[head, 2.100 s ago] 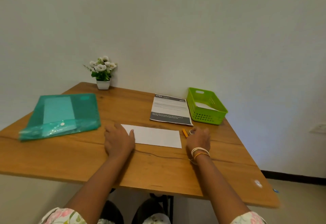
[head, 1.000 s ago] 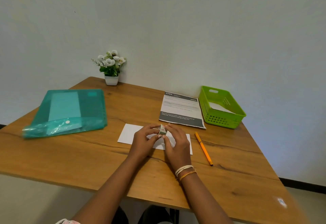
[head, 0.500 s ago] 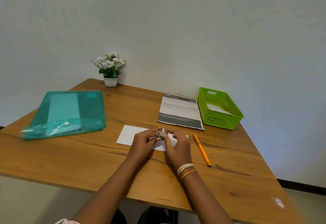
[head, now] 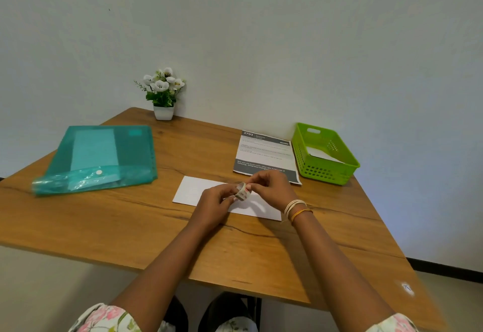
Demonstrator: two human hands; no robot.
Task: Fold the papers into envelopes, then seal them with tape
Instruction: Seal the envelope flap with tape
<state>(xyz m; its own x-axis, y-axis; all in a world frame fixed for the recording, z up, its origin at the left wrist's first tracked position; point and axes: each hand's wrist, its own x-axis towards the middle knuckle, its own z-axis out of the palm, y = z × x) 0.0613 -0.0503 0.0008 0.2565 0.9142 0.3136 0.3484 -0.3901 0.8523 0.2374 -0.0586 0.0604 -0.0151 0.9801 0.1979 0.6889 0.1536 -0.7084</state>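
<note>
A folded white paper (head: 193,190) lies flat on the wooden table (head: 130,227) in front of me. Just above its middle I hold a small roll of patterned tape (head: 242,192) between both hands. My left hand (head: 214,206) grips the roll from the left with thumb and fingers. My right hand (head: 271,190) pinches the roll's upper right edge with its fingertips. Bangles circle the right wrist. The hands hide the paper's middle part.
A green basket (head: 326,172) holding a white paper (head: 321,155) stands at the right rear. A printed sheet (head: 264,153) lies beside it. A teal plastic folder (head: 104,153) lies at the left, and a small flower pot (head: 163,93) stands by the wall.
Two seconds ago my hands were apart at the paper's ends. They came together over the paper with the tape roll. The orange pen is now out of sight under my right wrist.
</note>
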